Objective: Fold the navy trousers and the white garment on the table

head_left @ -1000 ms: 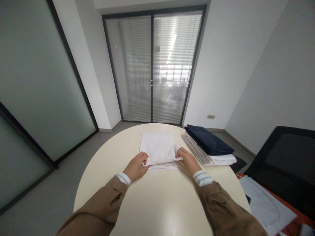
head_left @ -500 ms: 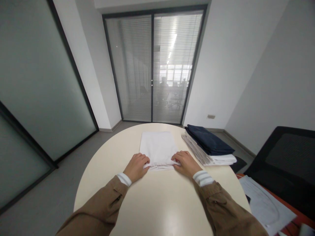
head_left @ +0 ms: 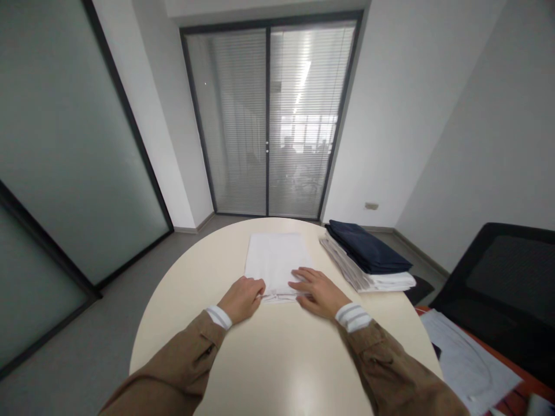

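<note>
A folded white cloth [head_left: 277, 257] lies flat on the round cream table [head_left: 269, 358], its layered edge facing me. At its near left corner, my left hand [head_left: 243, 299] is closed, thumb and fingers pinching the cloth's edge. My right hand [head_left: 318, 292] rests on the near right part of the cloth with its fingers spread. The right fingertips lie on the upper surface, and that palm covers the near right corner.
To the right on the table, a folded dark navy cloth [head_left: 368, 248] tops a stack of folded white and greyish cloths [head_left: 359, 280]. Beyond the table's right edge stand a black mesh chair [head_left: 503, 289] and a red surface bearing white paper [head_left: 468, 358].
My right hand has let go of the cloth's near right edge and spread its fingers over the top, shifting slightly left. My left hand stays at the left corner.
</note>
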Demonstrator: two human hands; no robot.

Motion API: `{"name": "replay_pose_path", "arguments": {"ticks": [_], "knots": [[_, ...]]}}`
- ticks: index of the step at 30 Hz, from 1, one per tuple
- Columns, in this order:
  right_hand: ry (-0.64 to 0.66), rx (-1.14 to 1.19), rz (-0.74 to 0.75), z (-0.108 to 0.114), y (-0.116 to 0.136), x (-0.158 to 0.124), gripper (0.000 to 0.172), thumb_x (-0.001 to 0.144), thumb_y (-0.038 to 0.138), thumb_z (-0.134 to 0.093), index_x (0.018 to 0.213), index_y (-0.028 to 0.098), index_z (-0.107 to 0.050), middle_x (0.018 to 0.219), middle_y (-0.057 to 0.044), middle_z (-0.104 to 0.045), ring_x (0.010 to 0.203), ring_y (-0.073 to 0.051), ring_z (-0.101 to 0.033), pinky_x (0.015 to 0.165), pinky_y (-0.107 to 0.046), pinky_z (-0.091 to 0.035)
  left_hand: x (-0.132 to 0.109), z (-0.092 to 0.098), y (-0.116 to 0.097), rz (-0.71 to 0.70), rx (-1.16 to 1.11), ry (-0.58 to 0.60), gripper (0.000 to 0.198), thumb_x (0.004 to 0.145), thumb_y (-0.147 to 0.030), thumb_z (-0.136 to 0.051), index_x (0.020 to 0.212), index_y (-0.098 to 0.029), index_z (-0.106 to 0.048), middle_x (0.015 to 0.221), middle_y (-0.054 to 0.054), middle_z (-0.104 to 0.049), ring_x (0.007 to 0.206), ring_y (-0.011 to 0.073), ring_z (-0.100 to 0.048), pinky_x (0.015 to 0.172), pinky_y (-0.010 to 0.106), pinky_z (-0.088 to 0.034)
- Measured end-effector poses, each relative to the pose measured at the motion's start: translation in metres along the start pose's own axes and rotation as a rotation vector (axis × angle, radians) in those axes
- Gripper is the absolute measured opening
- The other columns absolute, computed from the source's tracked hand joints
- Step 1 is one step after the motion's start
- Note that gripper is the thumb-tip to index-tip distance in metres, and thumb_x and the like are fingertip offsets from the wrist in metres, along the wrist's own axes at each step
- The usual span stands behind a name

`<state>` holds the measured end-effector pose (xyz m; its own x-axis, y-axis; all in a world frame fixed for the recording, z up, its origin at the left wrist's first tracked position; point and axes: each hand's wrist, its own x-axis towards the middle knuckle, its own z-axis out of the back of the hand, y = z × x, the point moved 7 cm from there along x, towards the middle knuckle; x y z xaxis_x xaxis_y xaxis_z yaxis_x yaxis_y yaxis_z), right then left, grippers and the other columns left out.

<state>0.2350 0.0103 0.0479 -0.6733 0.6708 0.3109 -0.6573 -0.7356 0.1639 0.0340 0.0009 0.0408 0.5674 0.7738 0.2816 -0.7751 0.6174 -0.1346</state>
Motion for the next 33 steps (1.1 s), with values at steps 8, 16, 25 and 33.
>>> {"name": "replay_pose_path", "arguments": {"ticks": [8, 16, 25, 33], "knots": [[0.020, 0.279, -0.095, -0.002, -0.004, 0.003, 0.030, 0.094, 0.036, -0.052, 0.095, 0.023, -0.079, 0.102, -0.009, -0.071, 0.091, -0.020, -0.064, 0.082, -0.033, -0.051, 0.000, -0.005, 0.011, 0.149, -0.101, -0.022, 0.024, 0.098, -0.030, -0.042, 0.113, -0.025, -0.059, 0.069, 0.001, -0.066, 0.066, 0.0209, -0.064, 0.062, 0.028, -0.040], [0.073, 0.646, -0.310, -0.016, -0.022, -0.004, 0.038, 0.090, 0.035, -0.056, 0.119, 0.016, -0.069, 0.079, -0.005, -0.075, 0.062, -0.015, -0.064, 0.064, -0.028, -0.051, -0.002, -0.004, -0.002, 0.041, -0.163, 0.085, 0.019, 0.084, -0.023, -0.056, 0.101, -0.025, -0.064, 0.063, -0.002, -0.061, 0.064, 0.0194, -0.061, 0.062, 0.027, -0.041], [0.062, 0.175, -0.136, -0.011, 0.002, 0.002, 0.069, 0.086, 0.060, -0.059, 0.148, 0.034, -0.042, 0.157, -0.010, -0.036, 0.146, -0.037, -0.023, 0.115, -0.063, -0.018, -0.002, -0.006, -0.009, -0.014, -0.359, 0.152, 0.015, 0.081, -0.021, -0.059, 0.093, -0.023, -0.068, 0.058, -0.005, -0.058, 0.055, 0.0127, -0.053, 0.058, 0.023, -0.038], [0.232, 0.177, -0.193, -0.037, -0.004, -0.005, 0.067, 0.086, 0.067, -0.055, 0.147, 0.043, -0.040, 0.161, -0.006, -0.025, 0.149, -0.041, -0.011, 0.112, -0.071, -0.008, 0.008, 0.019, 0.013, 0.054, -0.381, -0.280, 0.022, 0.095, -0.028, -0.050, 0.106, -0.021, -0.068, 0.099, 0.007, -0.069, 0.093, 0.0198, -0.063, 0.087, 0.033, -0.050]]}}
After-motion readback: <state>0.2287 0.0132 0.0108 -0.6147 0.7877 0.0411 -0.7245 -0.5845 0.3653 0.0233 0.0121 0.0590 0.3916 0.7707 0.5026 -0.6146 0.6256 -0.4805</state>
